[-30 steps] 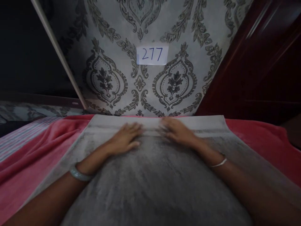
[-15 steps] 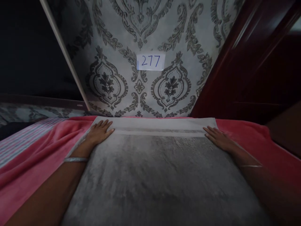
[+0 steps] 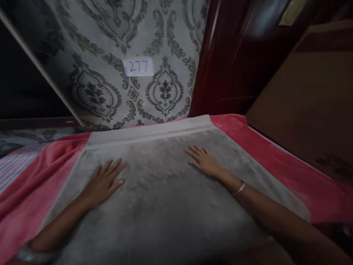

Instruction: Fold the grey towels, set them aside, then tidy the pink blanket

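The grey cloth (image 3: pixel 165 198) lay spread across the middle, a paler band along its far edge; its near end sank into shadow, and I could not make out where it stopped. Behind it stood the patterned wall (image 3: pixel 135 29), cut off at the top. A dark red door (image 3: pixel 220 73) rose far right, and nearer on that side a brown panel (image 3: pixel 309 99) ran out of view; whether it was part of a box, I could not tell. Under the cloth, a pink blanket (image 3: pixel 259 151) showed at left and right. A dark screen (image 3: pixel 22 73), cut off, filled the far left, above a striped cloth (image 3: pixel 16 163).

Both hands were palm down on the grey cloth, fingers spread, gripping nothing: the left hand (image 3: pixel 103 186) near its left edge, the right hand (image 3: pixel 204 160) farther off, right of the middle. The forearms covered parts of it. A card (image 3: pixel 139 67) marked 277 was on the wall. The left bangle (image 3: pixel 31 254) was blurred; the right bangle (image 3: pixel 240 187) was thinner.
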Motion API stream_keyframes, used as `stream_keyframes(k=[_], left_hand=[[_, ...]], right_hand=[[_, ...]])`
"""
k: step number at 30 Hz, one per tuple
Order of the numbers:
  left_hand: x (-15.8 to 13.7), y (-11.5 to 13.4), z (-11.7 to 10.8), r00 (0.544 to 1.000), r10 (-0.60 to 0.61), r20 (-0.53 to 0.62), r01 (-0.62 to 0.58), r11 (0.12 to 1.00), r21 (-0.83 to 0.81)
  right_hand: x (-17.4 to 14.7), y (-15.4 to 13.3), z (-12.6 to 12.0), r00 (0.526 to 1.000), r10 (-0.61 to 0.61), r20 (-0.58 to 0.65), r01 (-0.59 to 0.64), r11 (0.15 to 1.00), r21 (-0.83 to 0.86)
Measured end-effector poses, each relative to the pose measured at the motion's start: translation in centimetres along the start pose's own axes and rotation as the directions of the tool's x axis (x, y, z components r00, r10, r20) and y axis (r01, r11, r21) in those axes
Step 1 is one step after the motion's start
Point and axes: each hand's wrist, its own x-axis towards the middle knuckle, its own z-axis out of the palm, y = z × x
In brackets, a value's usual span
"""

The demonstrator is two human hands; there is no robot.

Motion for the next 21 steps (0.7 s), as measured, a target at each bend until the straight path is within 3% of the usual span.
stream_keyframes(k=[2,4,7,10,13,15,18,20,21], left_hand=[[-3.1,-1.4,1.1,0.995,-0.101,-0.012,0.101,0.995,0.014],[-5.8,-3.8,1.7,0.977,-0.209,-0.052,0.209,0.978,0.000],[-9.0,-6.5,1.5,0.937,-0.332,-0.114,0.333,0.943,-0.008],[-11.4,-5.9,0.2,0.912,-0.382,-0.148,0.390,0.921,0.026],[-12.5,-2.9,-1.9,0.866,-0.470,-0.172,0.486,0.872,0.059],[-12.6,-1.0,-3.4,0.804,-0.588,-0.091,0.589,0.808,-0.007],[-12.2,0.5,-5.0,0.656,-0.751,0.072,0.754,0.649,-0.102],[-11.9,0.7,-5.3,0.582,-0.807,0.102,0.813,0.573,-0.103],[-11.9,0.7,-5.1,0.566,-0.818,0.100,0.824,0.559,-0.095]], right_hand=[[-1.7,2.3,-0.9,0.977,0.213,-0.009,-0.213,0.977,-0.021],[-3.4,5.1,-2.0,0.912,0.409,-0.031,-0.410,0.912,-0.029],[-6.5,8.1,-3.0,0.812,0.580,-0.067,-0.582,0.813,-0.025],[-9.8,9.5,-3.2,0.682,0.726,-0.086,-0.727,0.686,0.029],[-12.3,10.3,-3.4,0.566,0.821,-0.068,-0.819,0.570,0.069],[-13.3,10.9,-3.8,0.527,0.849,-0.040,-0.845,0.528,0.080],[-14.0,11.6,-4.2,0.478,0.878,-0.001,-0.873,0.475,0.114],[-14.3,11.8,-4.1,0.467,0.884,0.005,-0.877,0.463,0.125],[-14.5,11.8,-3.9,0.469,0.883,-0.001,-0.876,0.465,0.127]])
